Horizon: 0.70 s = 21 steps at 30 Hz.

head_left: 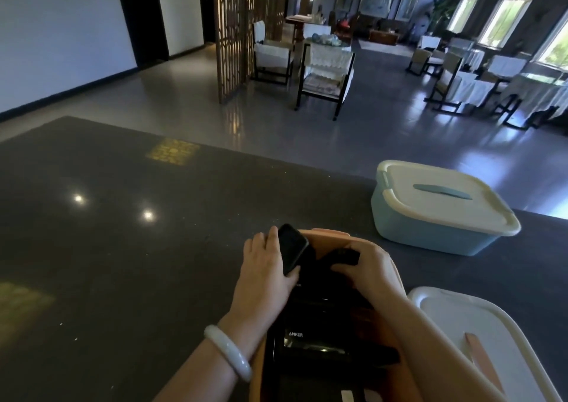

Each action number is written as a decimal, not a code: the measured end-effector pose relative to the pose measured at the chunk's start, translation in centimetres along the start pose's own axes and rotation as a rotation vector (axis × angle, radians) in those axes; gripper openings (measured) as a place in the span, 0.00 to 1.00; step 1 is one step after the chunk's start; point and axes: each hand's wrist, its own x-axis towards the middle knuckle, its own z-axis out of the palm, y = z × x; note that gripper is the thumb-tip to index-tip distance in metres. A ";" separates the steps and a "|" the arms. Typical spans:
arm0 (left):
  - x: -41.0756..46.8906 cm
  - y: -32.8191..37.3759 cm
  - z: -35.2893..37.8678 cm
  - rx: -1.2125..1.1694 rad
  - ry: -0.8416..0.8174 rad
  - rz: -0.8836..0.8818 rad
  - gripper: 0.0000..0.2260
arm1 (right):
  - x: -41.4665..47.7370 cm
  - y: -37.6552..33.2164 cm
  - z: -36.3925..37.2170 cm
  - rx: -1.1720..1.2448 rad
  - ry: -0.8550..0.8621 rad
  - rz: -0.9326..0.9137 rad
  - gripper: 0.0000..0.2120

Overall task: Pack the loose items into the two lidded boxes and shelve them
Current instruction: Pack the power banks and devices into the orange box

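At the near edge of the counter point(123, 217), orange box point(329, 233) stands open directly below the camera; all positions below are taken from it.

- Inside the orange box: dark gear packed close, incl. a black power bank point(307, 340) marked ANKER toward the near end. Other contents are too dark to name.
- Left hand point(264, 263): at the box's far-left rim, fingers and thumb wrapped round a black slab point(293, 248), phone-like, tilted with one end over the rim. Judgement: held on a slant so it can slide down the side wall, where a gap is likely left.
- Right hand point(365, 269): over the far-right interior, fingers curled on a black block point(345, 255). Probably shifting or pinning it to make room for the slab; cannot tell whether it is lifted or resting.
- White bangle point(227, 352) on the left wrist.
- Loose cream lid point(479, 324) lies flat just right of the box, handle up. Set within reach for closing, I think.
- Blue box point(424, 226): beyond and right of the orange box, apart from it, lid seated. Appears finished.

Status: second box near full; lidding and shelving not yet done
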 end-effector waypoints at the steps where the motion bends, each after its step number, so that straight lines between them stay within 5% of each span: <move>1: 0.0 -0.1 0.2 -0.003 0.010 0.004 0.37 | 0.0 0.1 0.1 -0.016 0.004 -0.018 0.09; 6: -0.2 -0.4 0.7 -0.026 0.040 0.024 0.39 | 0.3 0.5 1.1 0.001 -0.024 -0.065 0.16; 21: -0.1 -1.0 1.0 0.041 0.026 0.047 0.41 | 1.1 0.8 2.3 -0.018 -0.022 0.046 0.11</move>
